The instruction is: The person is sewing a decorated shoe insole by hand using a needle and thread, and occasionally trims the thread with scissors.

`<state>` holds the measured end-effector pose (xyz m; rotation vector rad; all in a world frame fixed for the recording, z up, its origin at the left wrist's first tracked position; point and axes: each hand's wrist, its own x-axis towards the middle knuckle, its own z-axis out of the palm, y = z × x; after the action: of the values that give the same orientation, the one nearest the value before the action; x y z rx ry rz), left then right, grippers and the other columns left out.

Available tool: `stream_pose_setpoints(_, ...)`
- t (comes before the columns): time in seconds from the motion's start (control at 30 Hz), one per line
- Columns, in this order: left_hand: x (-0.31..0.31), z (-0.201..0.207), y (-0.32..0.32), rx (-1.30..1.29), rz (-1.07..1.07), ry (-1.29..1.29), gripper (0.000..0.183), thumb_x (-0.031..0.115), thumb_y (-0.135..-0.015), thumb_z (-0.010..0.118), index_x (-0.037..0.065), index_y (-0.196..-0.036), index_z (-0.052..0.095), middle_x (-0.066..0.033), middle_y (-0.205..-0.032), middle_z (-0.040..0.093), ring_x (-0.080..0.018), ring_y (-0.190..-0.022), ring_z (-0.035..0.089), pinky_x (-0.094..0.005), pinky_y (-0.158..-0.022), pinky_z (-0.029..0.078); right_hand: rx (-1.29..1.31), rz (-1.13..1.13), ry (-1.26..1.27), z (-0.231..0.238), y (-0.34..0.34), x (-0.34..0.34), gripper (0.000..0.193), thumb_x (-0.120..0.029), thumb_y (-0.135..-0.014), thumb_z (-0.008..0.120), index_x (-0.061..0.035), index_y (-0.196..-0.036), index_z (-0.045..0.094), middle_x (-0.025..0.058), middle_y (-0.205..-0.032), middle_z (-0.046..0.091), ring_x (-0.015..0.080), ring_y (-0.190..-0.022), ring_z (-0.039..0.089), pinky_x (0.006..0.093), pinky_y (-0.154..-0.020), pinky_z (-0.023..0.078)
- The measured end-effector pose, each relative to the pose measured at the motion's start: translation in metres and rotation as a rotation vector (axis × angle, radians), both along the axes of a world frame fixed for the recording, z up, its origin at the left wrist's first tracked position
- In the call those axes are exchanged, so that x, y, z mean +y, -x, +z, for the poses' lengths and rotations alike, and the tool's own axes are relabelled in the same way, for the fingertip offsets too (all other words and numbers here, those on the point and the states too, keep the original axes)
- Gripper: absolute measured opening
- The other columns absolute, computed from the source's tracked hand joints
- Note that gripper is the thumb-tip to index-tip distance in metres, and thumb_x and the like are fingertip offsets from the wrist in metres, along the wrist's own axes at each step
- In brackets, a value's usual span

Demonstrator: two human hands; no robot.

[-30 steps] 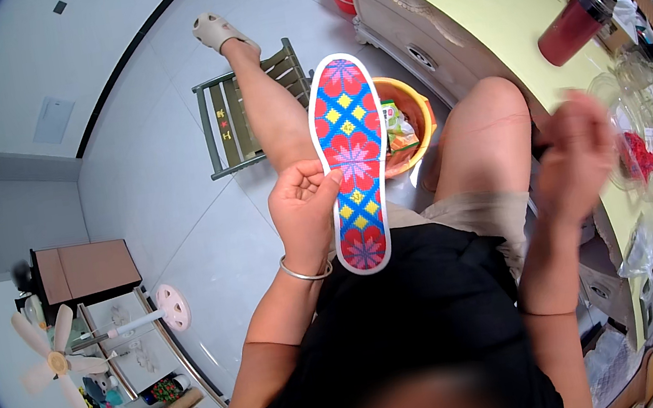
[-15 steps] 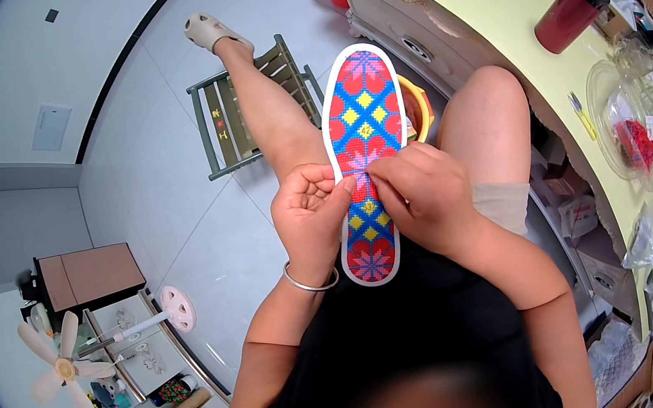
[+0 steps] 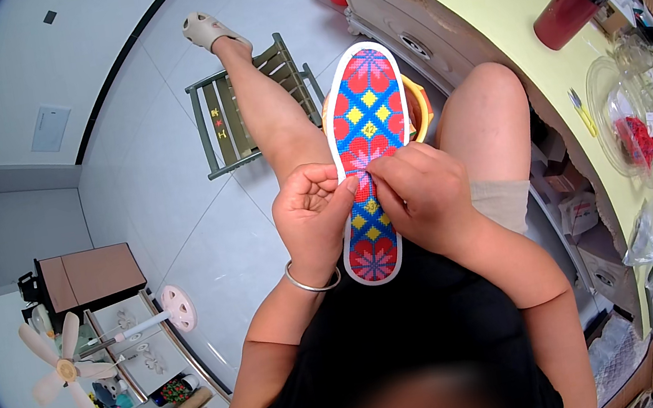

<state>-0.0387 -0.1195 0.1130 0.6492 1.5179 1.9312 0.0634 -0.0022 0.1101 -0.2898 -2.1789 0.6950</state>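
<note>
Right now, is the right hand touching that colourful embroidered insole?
Touching. The head view shows the right hand with fingertips pressed onto the middle of the embroidered insole, no gap visible; the left hand grips its other edge.

Insole (image 3: pixel 366 126): red, blue, yellow floral-diamond embroidery, white edge.

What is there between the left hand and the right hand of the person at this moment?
In the head view, the embroidered insole stands between the left hand and the right hand. Both hands pinch its middle from opposite sides.
</note>
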Motion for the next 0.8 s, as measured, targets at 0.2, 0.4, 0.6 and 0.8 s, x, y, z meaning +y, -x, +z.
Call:
stream_pose_setpoints(0.2, 0.001, -0.009, -0.006, 0.177, 0.083, 0.033, 0.013, -0.009, -0.081, 0.064, -0.006, -0.091, 0.058, -0.0102, -0.087, 0.066, -0.0104, -0.077, 0.063, -0.0214, -0.07, 0.052, -0.063, -0.001, -0.019, 0.002, -0.001, -0.002, 0.012, -0.004, -0.066, 0.064, -0.0067, -0.07, 0.053, 0.0064, -0.062, 0.05, 0.0241, -0.059, 0.054, 0.0353, -0.051, 0.043)
stream_pose_setpoints(0.4, 0.0, -0.018, -0.01, 0.625, 0.202, 0.137, 0.013, -0.005, -0.074, 0.073, -0.003, -0.082, 0.062, -0.0068, -0.074, 0.063, -0.0096, -0.065, 0.06, -0.0212, -0.06, 0.048, -0.119, 0.027, -0.014, 0.004, -0.002, -0.008, 0.008, -0.003, -0.071, 0.065, -0.005, -0.078, 0.061, 0.0091, -0.066, 0.057, 0.0267, -0.061, 0.058, 0.036, -0.054, 0.047)
stream_pose_setpoints(0.6, 0.0, -0.017, -0.003, 0.5, 0.24, 0.101, 0.013, -0.003, -0.074, 0.072, -0.003, -0.083, 0.062, -0.0062, -0.073, 0.063, -0.0098, -0.065, 0.059, -0.0214, -0.06, 0.048, -0.137, -0.038, 0.075, 0.0, -0.01, -0.008, 0.008, -0.005, -0.074, 0.068, -0.0047, -0.079, 0.062, 0.0097, -0.073, 0.062, 0.0276, -0.064, 0.06, 0.0363, -0.058, 0.049)
stream_pose_setpoints(0.8, 0.001, -0.014, -0.009, 0.425, 0.202, 0.071, 0.012, -0.004, -0.078, 0.07, -0.004, -0.087, 0.062, -0.0068, -0.081, 0.064, -0.0091, -0.074, 0.06, -0.021, -0.068, 0.049, 0.025, -0.013, 0.011, 0.002, -0.001, -0.001, 0.01, -0.011, -0.073, 0.069, -0.0077, -0.078, 0.061, 0.0072, -0.073, 0.06, 0.024, -0.069, 0.058, 0.0333, -0.061, 0.048)
